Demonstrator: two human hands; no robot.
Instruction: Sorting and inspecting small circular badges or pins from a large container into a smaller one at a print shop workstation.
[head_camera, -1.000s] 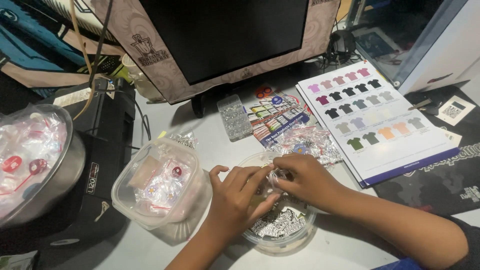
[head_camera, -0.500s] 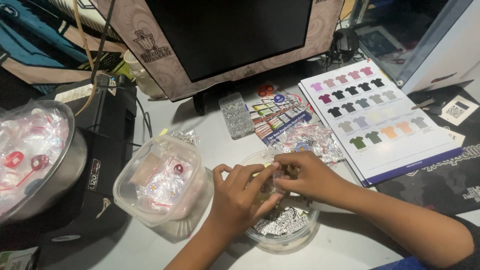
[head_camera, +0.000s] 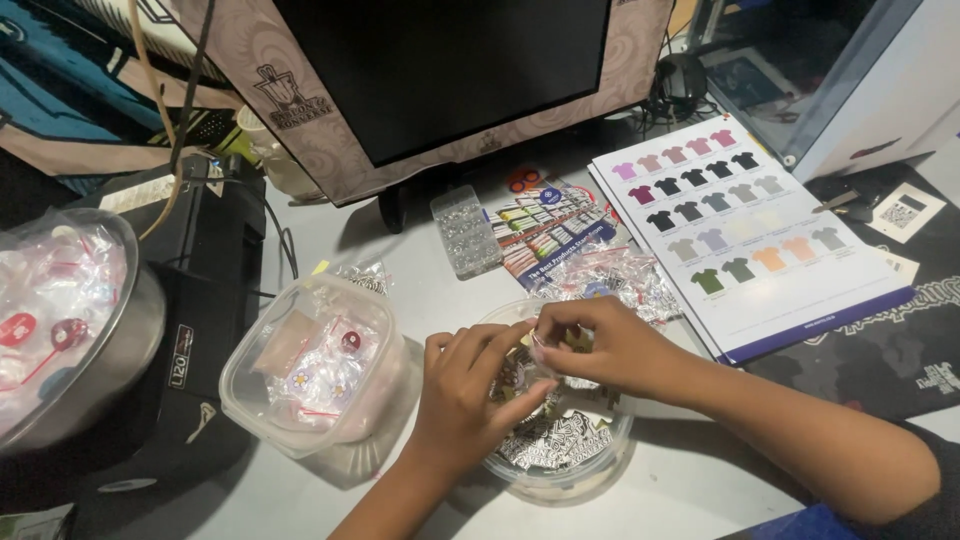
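Both of my hands meet over a round clear bowl (head_camera: 560, 478) full of small black-and-white printed pieces. My left hand (head_camera: 470, 395) and my right hand (head_camera: 600, 345) pinch a small clear plastic sachet (head_camera: 543, 343) between their fingertips, just above the bowl. What is inside the sachet is too small to tell. To the left stands a clear square tub (head_camera: 315, 365) holding small wrapped items.
A monitor (head_camera: 450, 70) stands at the back. A colour chart of shirts (head_camera: 745, 225) lies at the right, a loose pile of sachets (head_camera: 610, 270) and a printed card (head_camera: 545, 225) beside it. A steel bowl (head_camera: 75, 330) of wrapped items sits on a black box (head_camera: 195, 340) at the left.
My fingers have shifted slightly on the sachet above the bowl; the hands stay in the same place.
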